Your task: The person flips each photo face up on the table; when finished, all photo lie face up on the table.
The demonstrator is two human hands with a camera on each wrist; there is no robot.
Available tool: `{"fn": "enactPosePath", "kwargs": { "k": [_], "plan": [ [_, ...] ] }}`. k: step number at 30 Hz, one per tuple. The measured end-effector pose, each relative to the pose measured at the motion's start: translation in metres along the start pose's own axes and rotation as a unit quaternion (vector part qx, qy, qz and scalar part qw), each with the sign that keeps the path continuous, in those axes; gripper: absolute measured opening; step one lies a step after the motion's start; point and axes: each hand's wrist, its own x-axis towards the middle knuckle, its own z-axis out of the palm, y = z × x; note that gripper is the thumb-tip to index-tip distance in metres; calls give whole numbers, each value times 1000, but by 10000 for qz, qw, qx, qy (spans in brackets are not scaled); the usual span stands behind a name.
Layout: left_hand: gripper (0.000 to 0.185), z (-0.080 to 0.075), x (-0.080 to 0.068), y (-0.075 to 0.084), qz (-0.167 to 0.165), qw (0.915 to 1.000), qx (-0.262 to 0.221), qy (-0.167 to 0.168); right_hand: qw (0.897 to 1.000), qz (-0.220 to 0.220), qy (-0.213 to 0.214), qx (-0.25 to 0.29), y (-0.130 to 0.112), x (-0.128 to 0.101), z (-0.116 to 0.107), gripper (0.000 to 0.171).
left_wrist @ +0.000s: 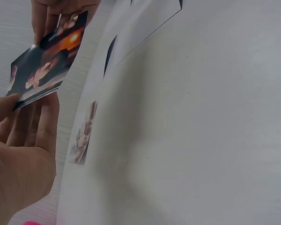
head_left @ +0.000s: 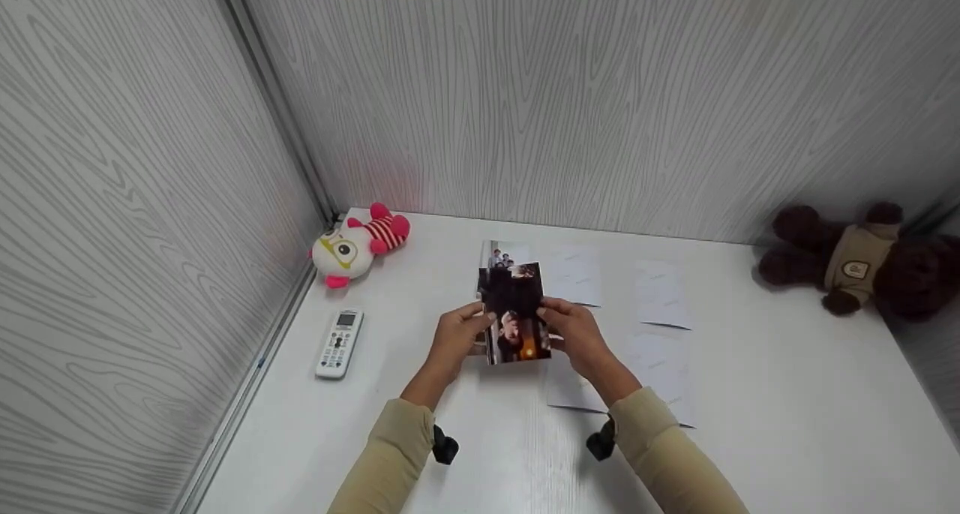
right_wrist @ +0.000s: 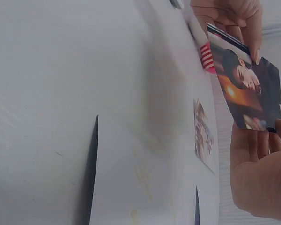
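Two hands hold one dark photo upright just above a white table, near its middle. The left hand pinches the photo's left edge between thumb and fingers; the right hand pinches its right edge, so each grip is clamped on the print. Directly behind the held photo, farther from the person, a second photo of a small group lies face up on the table. To the right of the held photo, several white cards lie flat, apparently prints turned face down, some near and some farther right. Judging from this, one print looks already laid out face up, one is in hand and not yet placed, and the face-down ones appear untouched. Left of the held photo lies a white remote control, and behind that a pink and white plush toy. Far right of the held photo, a brown plush bear lies by the wall
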Motion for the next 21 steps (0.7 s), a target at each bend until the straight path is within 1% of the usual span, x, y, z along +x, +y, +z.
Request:
{"fn": "enactPosePath", "kwargs": {
  "k": [4,9,16,21],
  "plan": [
    [48,3,0,-1,-252,9995,-168,-20,9999,123,37,31,1,1,-1,31],
    [56,5,0,-3,-533,9978,-374,-87,9997,190,67,119,2,0,0,32],
    [67,8,-4,-6,-703,9947,-625,-414,9989,229,174,366,4,2,1,40],
    [65,10,-7,-8,-742,9919,-886,-518,9985,224,107,493,4,2,2,41]
  ]
}}
